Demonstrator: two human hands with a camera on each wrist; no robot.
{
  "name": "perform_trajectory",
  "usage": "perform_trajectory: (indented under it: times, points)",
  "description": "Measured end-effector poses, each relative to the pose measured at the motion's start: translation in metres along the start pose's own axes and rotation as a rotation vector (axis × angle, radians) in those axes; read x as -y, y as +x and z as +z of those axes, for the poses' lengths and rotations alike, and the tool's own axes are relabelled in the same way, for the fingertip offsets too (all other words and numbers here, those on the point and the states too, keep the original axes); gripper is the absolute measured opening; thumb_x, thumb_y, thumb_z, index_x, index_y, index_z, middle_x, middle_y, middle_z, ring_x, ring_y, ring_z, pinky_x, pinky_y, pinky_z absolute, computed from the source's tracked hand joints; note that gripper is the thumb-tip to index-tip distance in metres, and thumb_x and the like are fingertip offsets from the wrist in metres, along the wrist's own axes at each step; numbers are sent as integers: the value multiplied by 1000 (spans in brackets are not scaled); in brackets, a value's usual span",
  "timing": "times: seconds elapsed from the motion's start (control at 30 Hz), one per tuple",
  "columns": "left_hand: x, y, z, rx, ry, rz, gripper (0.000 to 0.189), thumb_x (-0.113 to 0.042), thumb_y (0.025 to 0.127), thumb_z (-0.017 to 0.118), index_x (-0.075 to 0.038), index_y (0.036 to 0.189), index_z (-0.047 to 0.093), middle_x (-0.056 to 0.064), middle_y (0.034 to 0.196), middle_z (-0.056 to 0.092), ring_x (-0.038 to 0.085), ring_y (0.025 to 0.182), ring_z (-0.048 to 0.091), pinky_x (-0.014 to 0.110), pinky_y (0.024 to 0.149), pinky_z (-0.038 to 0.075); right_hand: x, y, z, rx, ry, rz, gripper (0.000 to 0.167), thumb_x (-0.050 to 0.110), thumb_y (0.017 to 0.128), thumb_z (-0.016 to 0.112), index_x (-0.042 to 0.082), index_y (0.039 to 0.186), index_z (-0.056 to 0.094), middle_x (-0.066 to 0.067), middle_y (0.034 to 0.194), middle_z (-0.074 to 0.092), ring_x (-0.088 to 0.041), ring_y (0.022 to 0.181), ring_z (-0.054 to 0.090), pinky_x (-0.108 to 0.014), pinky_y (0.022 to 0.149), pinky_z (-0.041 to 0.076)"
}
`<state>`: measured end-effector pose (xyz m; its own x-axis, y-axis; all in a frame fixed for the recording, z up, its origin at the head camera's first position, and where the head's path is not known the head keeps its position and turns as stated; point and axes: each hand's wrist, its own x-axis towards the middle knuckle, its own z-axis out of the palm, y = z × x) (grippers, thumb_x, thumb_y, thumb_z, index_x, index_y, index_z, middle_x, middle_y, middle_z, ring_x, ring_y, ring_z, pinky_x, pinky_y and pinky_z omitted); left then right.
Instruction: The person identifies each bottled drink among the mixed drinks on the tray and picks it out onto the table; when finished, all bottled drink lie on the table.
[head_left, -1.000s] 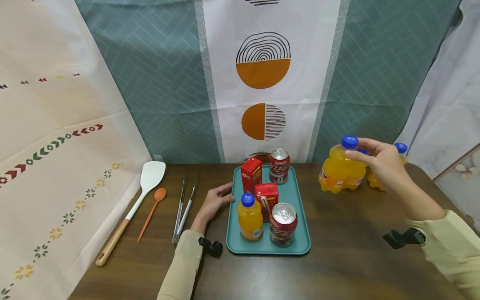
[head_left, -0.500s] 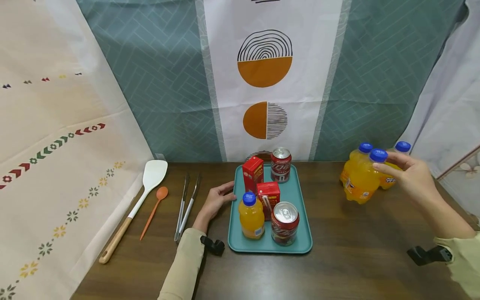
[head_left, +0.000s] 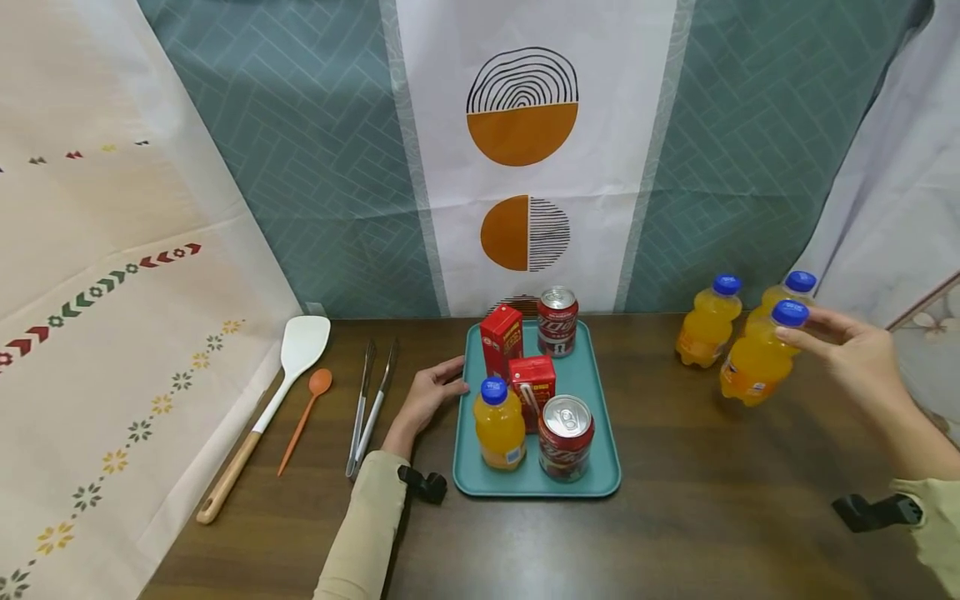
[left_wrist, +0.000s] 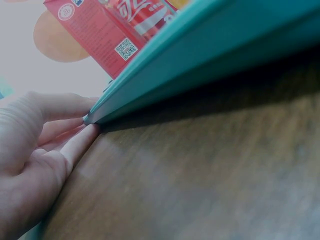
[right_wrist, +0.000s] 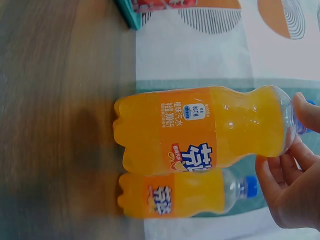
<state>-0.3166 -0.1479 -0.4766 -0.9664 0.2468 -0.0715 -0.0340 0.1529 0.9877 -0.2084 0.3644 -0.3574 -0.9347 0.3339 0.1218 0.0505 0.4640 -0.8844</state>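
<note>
At the right, my right hand (head_left: pixel 862 354) pinches a bottle of orange soda (right_wrist: pixel 190 130) by its neck, just under the blue cap. The bottle tilts slightly, its base close over the table. Two similar bottles stand near it, one soda bottle (head_left: pixel 705 325) to its left and another soda bottle (head_left: pixel 776 296) partly hidden behind it. My left hand (head_left: pixel 427 396) holds the left rim of a teal tray (head_left: pixel 600 467) between thumb and fingers. On the tray are an orange soda bottle (head_left: pixel 498 429), two red drink cartons (head_left: pixel 501 340) and two soda cans (head_left: pixel 566 446).
Left of the tray lie metal tongs (head_left: pixel 367 417), an orange spoon (head_left: pixel 303 417) and a white spatula (head_left: pixel 300 350) with a wooden handle. Patterned cloth (head_left: pixel 300 167) hangs at the back and sides. Brown table (head_left: pixel 675 508) surface shows between tray and bottles.
My right hand has carried the held bottle rightward and toward me, passing in front of the standing bottles. The left hand has stayed at the tray rim.
</note>
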Motion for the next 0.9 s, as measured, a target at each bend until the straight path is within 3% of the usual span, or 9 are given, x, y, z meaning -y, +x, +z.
perform_trajectory:
  times: [0.1, 0.13, 0.2, 0.57, 0.6, 0.67, 0.73, 0.8, 0.9]
  points:
    - [-3, 0, -2, 8, -6, -8, 55, 1, 90, 64, 1, 142, 48, 21, 148, 47, 34, 139, 44, 42, 111, 42, -3, 4, -2, -23, -46, 13, 18, 38, 90, 68, 40, 105, 58, 48, 81, 52, 21, 84, 45, -1, 83, 38]
    - [1, 3, -3, 3, -7, -8, 55, 0, 90, 64, 0, 142, 47, 21, 148, 47, 34, 139, 44, 43, 111, 41, -5, 5, -3, -32, -57, 12, 17, 39, 90, 68, 40, 103, 58, 48, 80, 51, 20, 83, 45, 0, 72, 37]
    - [7, 8, -4, -5, -5, -6, 55, -1, 90, 65, -1, 143, 48, 20, 148, 47, 33, 140, 44, 43, 112, 40, -7, 9, -5, -46, -62, 21, 15, 40, 89, 68, 41, 100, 56, 48, 78, 51, 20, 80, 45, 1, 65, 36]
    - [9, 10, -1, -26, 11, 29, 52, -3, 89, 66, -4, 140, 53, 18, 144, 53, 31, 135, 49, 39, 108, 46, -24, 16, -19, -87, -103, 72, 14, 44, 90, 66, 43, 97, 54, 47, 72, 47, 17, 75, 43, -1, 59, 34]
    - [9, 10, -1, -24, 12, 25, 52, -3, 89, 66, -4, 139, 53, 17, 144, 53, 31, 135, 50, 39, 108, 46, -27, 15, -21, -88, -116, 88, 13, 45, 90, 64, 44, 97, 53, 47, 72, 46, 16, 75, 42, -3, 63, 36]
    - [11, 9, 0, -23, 11, 16, 52, -3, 90, 66, -3, 140, 53, 18, 144, 53, 32, 135, 50, 38, 108, 46, -33, 11, -23, -92, -135, 127, 13, 49, 91, 60, 46, 98, 50, 46, 73, 44, 15, 76, 41, -10, 83, 47]
    - [12, 8, 0, -27, 6, 9, 52, -2, 89, 66, -3, 139, 53, 18, 144, 53, 31, 135, 50, 38, 108, 46, -39, 9, -24, -92, -146, 152, 14, 51, 92, 59, 46, 100, 49, 45, 76, 43, 14, 77, 40, -19, 95, 47]
    - [13, 8, 0, -31, -2, 5, 52, -2, 89, 66, -3, 139, 53, 18, 145, 52, 31, 136, 49, 38, 108, 45, -44, 7, -26, -96, -133, 160, 13, 50, 92, 59, 47, 100, 48, 44, 77, 43, 14, 78, 40, -20, 99, 46]
    - [13, 7, -1, -22, -10, 4, 53, -3, 90, 66, -3, 141, 50, 19, 147, 49, 32, 137, 47, 40, 110, 43, -51, 5, -29, -116, -101, 160, 14, 46, 92, 61, 47, 96, 48, 45, 76, 44, 14, 77, 41, -10, 93, 44]
